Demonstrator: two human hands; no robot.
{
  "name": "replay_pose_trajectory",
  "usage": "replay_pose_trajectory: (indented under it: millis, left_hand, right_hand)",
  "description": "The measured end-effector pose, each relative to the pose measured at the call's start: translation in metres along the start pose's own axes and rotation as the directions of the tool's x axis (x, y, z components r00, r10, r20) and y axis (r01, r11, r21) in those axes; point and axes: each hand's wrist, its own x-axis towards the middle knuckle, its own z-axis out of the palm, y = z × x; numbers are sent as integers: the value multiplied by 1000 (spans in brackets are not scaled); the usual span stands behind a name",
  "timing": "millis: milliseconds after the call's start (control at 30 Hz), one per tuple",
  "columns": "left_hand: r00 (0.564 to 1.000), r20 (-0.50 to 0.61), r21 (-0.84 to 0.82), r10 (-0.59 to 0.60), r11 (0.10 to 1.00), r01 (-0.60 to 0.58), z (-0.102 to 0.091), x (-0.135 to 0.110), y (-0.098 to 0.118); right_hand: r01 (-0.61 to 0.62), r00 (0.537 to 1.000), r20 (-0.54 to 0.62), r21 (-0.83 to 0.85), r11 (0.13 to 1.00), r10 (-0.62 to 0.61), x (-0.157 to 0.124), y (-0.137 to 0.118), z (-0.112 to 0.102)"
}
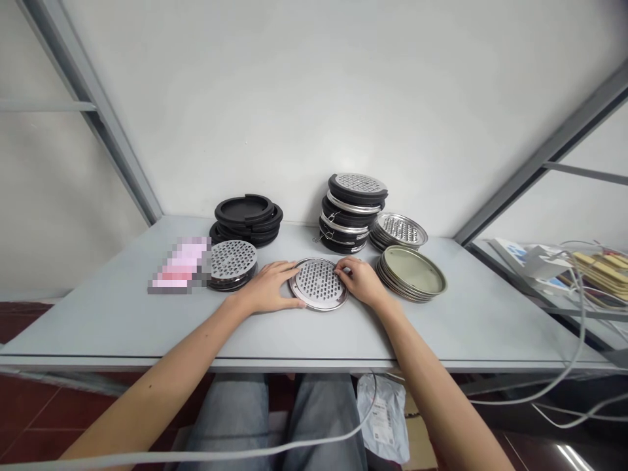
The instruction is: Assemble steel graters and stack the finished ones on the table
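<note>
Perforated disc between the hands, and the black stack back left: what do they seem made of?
The perforated disc looks like bright metal, likely stainless steel: silvery, glossy rim, punched holes. The black round parts look like matte rubber or plastic: dull, no glints; which one, I cannot tell.

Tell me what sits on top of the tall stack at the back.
A perforated metal disc caps the tall stack of black rings. Whether the lower rings hold discs too is covered.
</note>
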Motion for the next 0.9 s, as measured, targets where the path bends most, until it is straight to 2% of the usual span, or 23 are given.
replay_pose_trajectory:
  millis: [533,733,900]
  left_hand:
    - [998,-69,-40,1,999,-4,-3,1,2]
    - [995,-103,35,12,999,-9,-2,0,3]
    - [981,-165,119,107,989,-88,0,1,4]
  right_hand:
    - [32,999,22,101,994,-34,0,2,1]
    - [13,999,41,104,995,-17,0,-2,1]
    - [-7,998,62,145,989,-2,0,-4,-1]
